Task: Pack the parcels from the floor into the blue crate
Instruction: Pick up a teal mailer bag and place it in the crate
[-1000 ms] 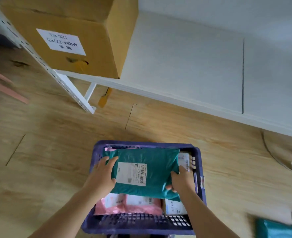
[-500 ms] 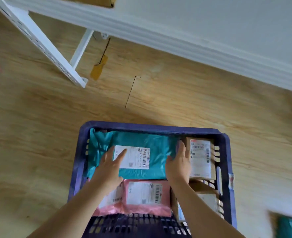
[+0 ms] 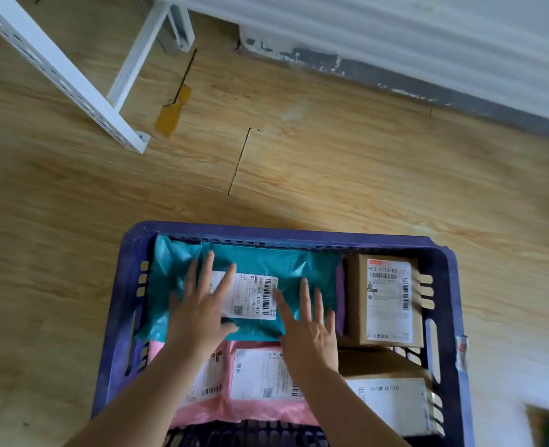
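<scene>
Currently I rest my left hand (image 3: 199, 312) and right hand (image 3: 308, 330) with fingers spread wide, holding nothing, on the teal parcel (image 3: 253, 262) at the blue crate's (image 3: 128, 304) far left. Press evenly so the slick, crinkly mailer settles flat beside the rigid cardboard box (image 3: 384, 298), beyond the soft pink mailer (image 3: 260, 411).

Teal parcel (image 3: 266, 262) lying in the blue crate (image 3: 286, 233)

Left hand (image 3: 202, 312) and right hand (image 3: 311, 333) spread flat over it; pink parcel (image 3: 260, 411) nearer; cardboard box (image 3: 357, 301) beside.
</scene>
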Available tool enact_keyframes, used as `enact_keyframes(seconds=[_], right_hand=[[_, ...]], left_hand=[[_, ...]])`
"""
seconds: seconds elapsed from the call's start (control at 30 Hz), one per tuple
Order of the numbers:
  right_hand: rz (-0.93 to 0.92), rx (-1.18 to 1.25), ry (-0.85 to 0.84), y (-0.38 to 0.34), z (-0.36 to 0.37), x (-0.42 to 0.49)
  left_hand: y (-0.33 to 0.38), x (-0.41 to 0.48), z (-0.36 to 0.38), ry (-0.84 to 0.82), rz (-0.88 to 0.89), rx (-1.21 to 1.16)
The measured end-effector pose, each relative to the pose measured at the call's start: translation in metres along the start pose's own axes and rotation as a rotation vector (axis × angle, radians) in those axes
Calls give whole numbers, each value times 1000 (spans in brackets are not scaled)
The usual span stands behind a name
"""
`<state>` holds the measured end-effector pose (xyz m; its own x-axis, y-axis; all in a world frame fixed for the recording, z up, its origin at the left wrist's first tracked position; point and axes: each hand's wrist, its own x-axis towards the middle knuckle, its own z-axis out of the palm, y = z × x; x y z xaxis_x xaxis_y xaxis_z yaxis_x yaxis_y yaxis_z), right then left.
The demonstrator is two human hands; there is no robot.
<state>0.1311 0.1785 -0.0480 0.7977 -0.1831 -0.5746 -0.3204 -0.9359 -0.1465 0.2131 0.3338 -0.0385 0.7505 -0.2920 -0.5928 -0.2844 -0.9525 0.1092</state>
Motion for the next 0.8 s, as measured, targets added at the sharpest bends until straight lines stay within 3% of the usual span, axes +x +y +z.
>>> enact_keyframes(seconds=[0.07, 0.23, 0.3, 0.6, 0.8], right_hand=[[-42, -48, 54, 4, 2, 1], [-243, -155, 54, 4, -7, 14], [-300, -238, -31, 7, -10, 21], [-150, -196, -128, 30, -22, 12], [-143, -78, -176, 27, -86, -23]], left_hand=[[-9, -2, -3, 74, -28, 43], [-16, 12, 1, -94, -26, -30], [-5, 20, 2, -127, -12, -61], [2, 11, -5, -134, 12, 40], [11, -27, -55, -85, 66, 68]])
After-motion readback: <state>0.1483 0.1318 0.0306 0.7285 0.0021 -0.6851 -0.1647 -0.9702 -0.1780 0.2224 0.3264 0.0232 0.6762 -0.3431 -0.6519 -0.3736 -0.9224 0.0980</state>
